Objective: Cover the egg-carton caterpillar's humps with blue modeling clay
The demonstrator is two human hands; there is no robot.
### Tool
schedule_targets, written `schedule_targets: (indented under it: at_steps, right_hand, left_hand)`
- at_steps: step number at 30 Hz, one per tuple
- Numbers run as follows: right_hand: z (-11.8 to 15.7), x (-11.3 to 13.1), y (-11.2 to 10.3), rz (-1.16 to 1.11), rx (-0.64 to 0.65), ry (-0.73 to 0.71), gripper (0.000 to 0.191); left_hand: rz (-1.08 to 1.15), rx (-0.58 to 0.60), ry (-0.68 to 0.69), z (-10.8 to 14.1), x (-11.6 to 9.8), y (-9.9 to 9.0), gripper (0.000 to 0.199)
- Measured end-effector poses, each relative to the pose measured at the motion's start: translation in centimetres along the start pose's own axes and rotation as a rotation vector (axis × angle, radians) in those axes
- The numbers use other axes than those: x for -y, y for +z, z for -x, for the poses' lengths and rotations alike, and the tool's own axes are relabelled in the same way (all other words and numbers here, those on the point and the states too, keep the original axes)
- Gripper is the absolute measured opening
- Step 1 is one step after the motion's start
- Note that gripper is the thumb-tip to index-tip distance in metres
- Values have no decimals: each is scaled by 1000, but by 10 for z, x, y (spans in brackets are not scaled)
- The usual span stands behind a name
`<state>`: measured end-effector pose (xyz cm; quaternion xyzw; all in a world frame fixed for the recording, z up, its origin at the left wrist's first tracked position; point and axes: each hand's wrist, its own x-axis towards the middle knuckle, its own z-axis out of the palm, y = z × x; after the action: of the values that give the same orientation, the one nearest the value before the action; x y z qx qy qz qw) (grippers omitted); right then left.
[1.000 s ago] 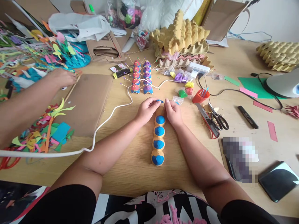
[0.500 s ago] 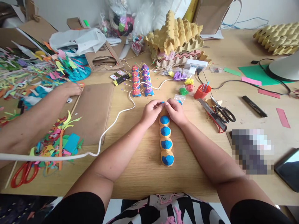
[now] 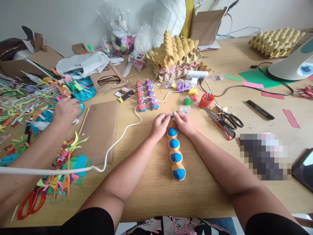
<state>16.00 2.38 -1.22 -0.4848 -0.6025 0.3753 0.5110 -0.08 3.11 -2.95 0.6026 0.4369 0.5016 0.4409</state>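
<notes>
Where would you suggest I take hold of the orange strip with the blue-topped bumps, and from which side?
Probably pinch the nearest bump by its orange sides, approaching from the near end: the strip lies lengthwise, nothing blocks that end, and the blue caps leave orange showing around them.

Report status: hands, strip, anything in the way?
Left hand, right hand: fingertips on blue piece. Orange strip, four blue tops, lying on table. Nothing seen blocking; white cord nearby, touching neither hand.
</notes>
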Motion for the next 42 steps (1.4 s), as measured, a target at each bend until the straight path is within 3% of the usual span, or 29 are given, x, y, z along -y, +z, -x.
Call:
schedule_targets:
  at_steps: [13,19,28,42]
  right_hand:
    - [3,1,4,146,58,-36,63]
    - [3,1,2,118,66,-24,63]
    - [3,-5,1,110,98,5,63]
    - [1,-5,0,140,74,44,57]
  left_hand:
    - [-18,-24,32,0,-1,0,30]
    - [-45,12,57,0,-4,0,34]
    - [-155,-30,115,1,1,-1,29]
    - [-117,-49,79,0,2,1,21]
